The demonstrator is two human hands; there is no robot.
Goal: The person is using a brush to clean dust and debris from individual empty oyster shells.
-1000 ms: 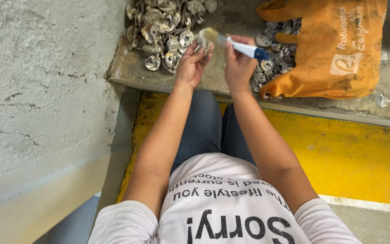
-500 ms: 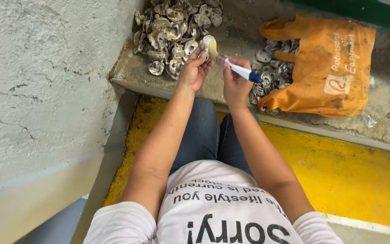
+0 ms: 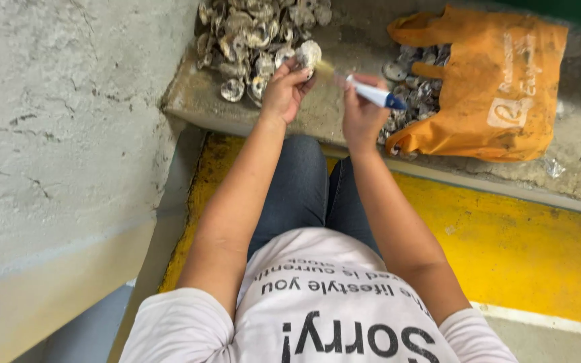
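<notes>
Shifted since half a second ago: left hand (image 3: 285, 87) turned, shell (image 3: 308, 52) now raised clear above the fingertips, upper centre of frame. Fingers clamped on shell; right hand (image 3: 361, 114) closed round brush (image 3: 370, 94), white handle with blue end, bristles blurred just beside the shell. Judged partway through: heap (image 3: 253, 33) of grey shells at top left on the ledge (image 3: 196, 101), more lying in the orange bag (image 3: 499, 87) at upper right, slumped open, pale print on its side. Yellow floor band (image 3: 519, 249) with white edge line at lower right.
</notes>
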